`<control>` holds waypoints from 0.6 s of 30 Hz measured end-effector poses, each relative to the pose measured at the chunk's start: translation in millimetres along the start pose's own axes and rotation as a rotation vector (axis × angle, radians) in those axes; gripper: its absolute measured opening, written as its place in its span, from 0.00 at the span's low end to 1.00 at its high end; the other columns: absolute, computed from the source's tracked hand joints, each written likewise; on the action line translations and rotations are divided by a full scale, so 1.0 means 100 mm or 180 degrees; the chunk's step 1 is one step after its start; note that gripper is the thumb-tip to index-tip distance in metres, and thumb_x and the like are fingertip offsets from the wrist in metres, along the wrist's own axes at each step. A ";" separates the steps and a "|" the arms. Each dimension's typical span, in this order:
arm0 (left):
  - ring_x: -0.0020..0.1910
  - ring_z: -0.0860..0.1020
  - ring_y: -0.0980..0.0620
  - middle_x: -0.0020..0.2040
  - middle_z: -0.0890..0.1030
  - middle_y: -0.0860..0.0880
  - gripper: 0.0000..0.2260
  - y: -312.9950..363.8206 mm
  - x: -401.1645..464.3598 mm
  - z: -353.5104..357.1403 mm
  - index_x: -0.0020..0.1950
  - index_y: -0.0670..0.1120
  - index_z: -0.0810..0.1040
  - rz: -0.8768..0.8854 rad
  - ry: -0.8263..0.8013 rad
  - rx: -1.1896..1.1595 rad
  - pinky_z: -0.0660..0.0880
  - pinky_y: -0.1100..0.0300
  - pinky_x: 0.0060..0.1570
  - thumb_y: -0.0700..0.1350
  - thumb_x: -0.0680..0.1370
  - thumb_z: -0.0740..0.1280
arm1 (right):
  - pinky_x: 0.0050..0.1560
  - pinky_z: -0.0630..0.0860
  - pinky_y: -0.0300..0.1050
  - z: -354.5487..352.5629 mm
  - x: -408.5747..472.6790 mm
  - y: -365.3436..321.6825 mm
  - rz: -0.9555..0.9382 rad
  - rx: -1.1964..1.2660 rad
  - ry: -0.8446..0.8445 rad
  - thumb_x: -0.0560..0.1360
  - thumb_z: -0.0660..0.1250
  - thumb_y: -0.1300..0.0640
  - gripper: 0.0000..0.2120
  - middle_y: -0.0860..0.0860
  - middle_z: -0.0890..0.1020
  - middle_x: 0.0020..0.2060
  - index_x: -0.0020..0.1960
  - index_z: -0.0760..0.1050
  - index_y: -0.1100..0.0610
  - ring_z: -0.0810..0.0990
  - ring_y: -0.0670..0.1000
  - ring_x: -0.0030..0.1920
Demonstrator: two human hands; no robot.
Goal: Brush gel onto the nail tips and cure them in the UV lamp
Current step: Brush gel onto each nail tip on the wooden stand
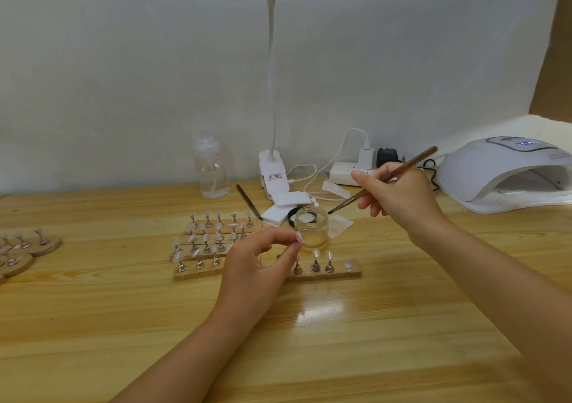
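Plastic nail tip (299,236), light and probably slippery, sat pinched in the left hand (257,266) beside the gel jar (311,227); the right hand (399,192) gripped the brush (383,179) mid-handle above the tabletop (123,309).

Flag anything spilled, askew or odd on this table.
Nothing spilled. The jar stands open, its black lid behind it. The front wooden strip has one bare magnet; the left hand pinches a nail tip.
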State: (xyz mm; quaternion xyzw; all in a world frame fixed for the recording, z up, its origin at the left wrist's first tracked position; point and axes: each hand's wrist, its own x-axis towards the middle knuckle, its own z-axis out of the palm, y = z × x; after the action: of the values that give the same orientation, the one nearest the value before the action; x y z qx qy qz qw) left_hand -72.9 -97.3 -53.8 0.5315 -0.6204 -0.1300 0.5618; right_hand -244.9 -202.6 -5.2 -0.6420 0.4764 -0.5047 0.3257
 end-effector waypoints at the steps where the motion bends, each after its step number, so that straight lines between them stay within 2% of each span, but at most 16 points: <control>1: 0.44 0.78 0.65 0.40 0.81 0.63 0.11 0.00 0.00 0.00 0.40 0.57 0.79 -0.0004 -0.0005 0.0005 0.72 0.70 0.48 0.39 0.70 0.70 | 0.28 0.70 0.34 0.01 -0.04 0.00 -0.0016 0.0112 0.0065 0.74 0.67 0.50 0.13 0.47 0.80 0.23 0.40 0.73 0.60 0.77 0.43 0.22; 4: 0.44 0.77 0.65 0.42 0.81 0.64 0.11 0.01 0.00 0.00 0.40 0.58 0.78 -0.0033 -0.0028 0.0021 0.72 0.68 0.49 0.40 0.71 0.70 | 0.25 0.71 0.30 0.05 -0.21 -0.03 -0.0258 0.0545 0.0262 0.75 0.65 0.49 0.12 0.49 0.82 0.26 0.41 0.72 0.59 0.80 0.46 0.24; 7: 0.44 0.77 0.64 0.41 0.81 0.63 0.11 0.01 0.00 0.00 0.40 0.58 0.78 -0.0052 -0.0028 0.0024 0.73 0.67 0.49 0.40 0.71 0.70 | 0.30 0.74 0.31 0.14 -0.45 -0.05 -0.0867 0.0725 0.0207 0.73 0.63 0.49 0.09 0.49 0.82 0.29 0.42 0.73 0.54 0.81 0.46 0.29; 10: 0.44 0.77 0.64 0.42 0.81 0.62 0.11 0.00 0.00 0.00 0.40 0.57 0.79 -0.0078 -0.0009 -0.0013 0.72 0.67 0.49 0.40 0.71 0.70 | 0.38 0.75 0.31 0.21 -0.64 0.00 -0.1542 0.0444 -0.0033 0.74 0.64 0.50 0.06 0.44 0.82 0.36 0.46 0.77 0.52 0.81 0.41 0.37; 12: 0.44 0.77 0.64 0.43 0.81 0.63 0.12 -0.01 0.01 0.01 0.39 0.58 0.78 -0.0088 0.0005 -0.0027 0.72 0.67 0.48 0.39 0.71 0.70 | 0.42 0.76 0.33 0.22 -0.71 0.03 -0.1738 0.0210 -0.0080 0.75 0.62 0.50 0.09 0.45 0.82 0.38 0.46 0.78 0.53 0.81 0.41 0.40; 18: 0.45 0.77 0.64 0.42 0.81 0.62 0.13 -0.01 0.01 0.01 0.40 0.60 0.78 -0.0059 0.0010 0.0004 0.73 0.68 0.47 0.40 0.71 0.70 | 0.32 0.74 0.34 0.24 -0.78 0.03 -0.1644 0.0742 -0.0094 0.74 0.56 0.49 0.16 0.46 0.79 0.26 0.34 0.77 0.52 0.78 0.42 0.29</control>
State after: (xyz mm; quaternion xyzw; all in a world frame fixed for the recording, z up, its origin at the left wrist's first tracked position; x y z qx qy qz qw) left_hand -72.9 -99.0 -54.4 0.5379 -0.6147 -0.1340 0.5612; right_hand -225.4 -131.9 -40.4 -0.7077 0.2310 -0.6129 0.2648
